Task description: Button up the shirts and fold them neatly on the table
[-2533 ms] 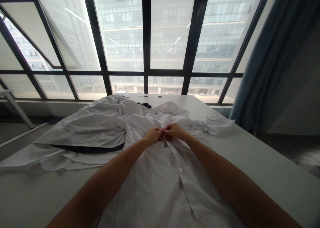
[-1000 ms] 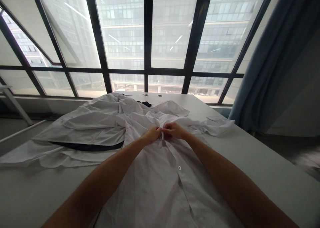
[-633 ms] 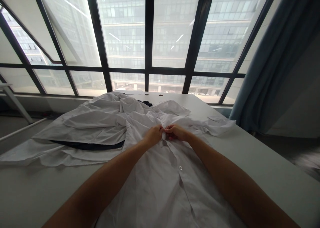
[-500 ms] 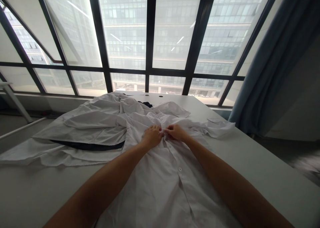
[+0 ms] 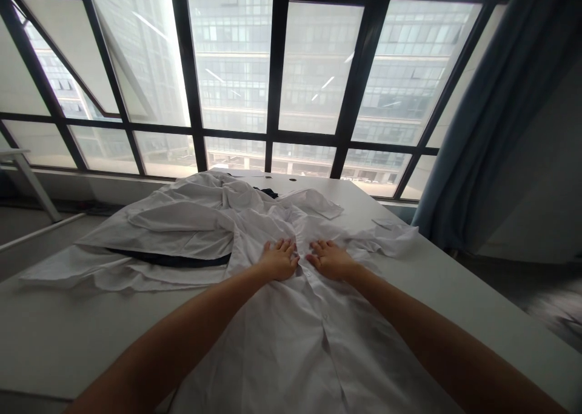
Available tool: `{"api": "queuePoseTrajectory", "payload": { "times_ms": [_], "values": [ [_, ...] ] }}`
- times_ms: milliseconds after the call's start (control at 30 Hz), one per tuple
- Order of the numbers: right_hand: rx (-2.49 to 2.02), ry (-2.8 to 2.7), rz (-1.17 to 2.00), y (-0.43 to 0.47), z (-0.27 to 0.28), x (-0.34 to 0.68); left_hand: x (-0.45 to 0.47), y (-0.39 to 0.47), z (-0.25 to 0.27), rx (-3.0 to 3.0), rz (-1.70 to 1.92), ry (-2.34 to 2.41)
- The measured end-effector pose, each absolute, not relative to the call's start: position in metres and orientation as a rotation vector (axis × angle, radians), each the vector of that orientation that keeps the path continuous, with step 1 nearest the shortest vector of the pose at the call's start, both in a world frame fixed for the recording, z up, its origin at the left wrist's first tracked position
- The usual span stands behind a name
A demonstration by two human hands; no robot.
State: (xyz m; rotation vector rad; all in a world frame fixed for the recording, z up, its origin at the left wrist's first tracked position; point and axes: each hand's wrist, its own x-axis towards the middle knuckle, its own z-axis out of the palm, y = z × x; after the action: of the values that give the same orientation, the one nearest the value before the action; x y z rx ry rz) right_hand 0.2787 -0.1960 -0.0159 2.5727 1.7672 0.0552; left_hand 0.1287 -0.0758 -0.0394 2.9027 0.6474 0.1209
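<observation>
Head view: left hand [image 5: 279, 260] and right hand [image 5: 331, 260] lie palm-down on white shirt [image 5: 275, 335], astride its placket [image 5: 324, 323]; each grip spread, holding nothing.

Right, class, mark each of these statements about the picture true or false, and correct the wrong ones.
1. The left hand lies on the white garment. True.
2. The right hand is clenched in a fist. False: it lies open on the garment.
3. A button shows on the garment, nearer the camera than the hands. True.
4. The two hands are clasped together. False: they are apart.
5. A curtain hangs at the picture's left side. False: it hangs at the right.
6. A window pane at the upper left is tilted open. True.
</observation>
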Motion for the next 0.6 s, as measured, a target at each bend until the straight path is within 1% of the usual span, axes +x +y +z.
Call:
{"api": "queuePoseTrajectory", "payload": {
  "times_ms": [133, 200, 267, 333, 433, 500, 600],
  "values": [
    [2.481, 1.749, 0.061, -0.214, -0.009, 0.266, 0.113, -0.097, -0.036, 2.906, 0.104, 0.589],
    [2.428, 1.726, 0.019, -0.214, 0.000, 0.264, 0.112, -0.098, -0.029, 2.887, 0.102, 0.550],
    [2.399, 1.726, 0.061, -0.208, 0.011, 0.262, 0.117, -0.091, -0.022, 2.838, 0.111, 0.525],
    [2.395, 1.760, 0.197, -0.197, 0.021, 0.259, 0.129, -0.079, -0.015, 2.768, 0.201, 0.529],
    [2.411, 1.871, 0.373, -0.175, 0.025, 0.252, 0.147, -0.060, -0.012, 2.616, 0.438, 0.608],
    [2.423, 1.924, 0.366, -0.161, 0.021, 0.252, 0.158, -0.051, -0.014, 2.546, 0.519, 0.663],
    [2.487, 1.870, 0.278, -0.148, 0.011, 0.260, 0.168, -0.045, -0.018, 2.564, 0.531, 0.679]
  ]
}}
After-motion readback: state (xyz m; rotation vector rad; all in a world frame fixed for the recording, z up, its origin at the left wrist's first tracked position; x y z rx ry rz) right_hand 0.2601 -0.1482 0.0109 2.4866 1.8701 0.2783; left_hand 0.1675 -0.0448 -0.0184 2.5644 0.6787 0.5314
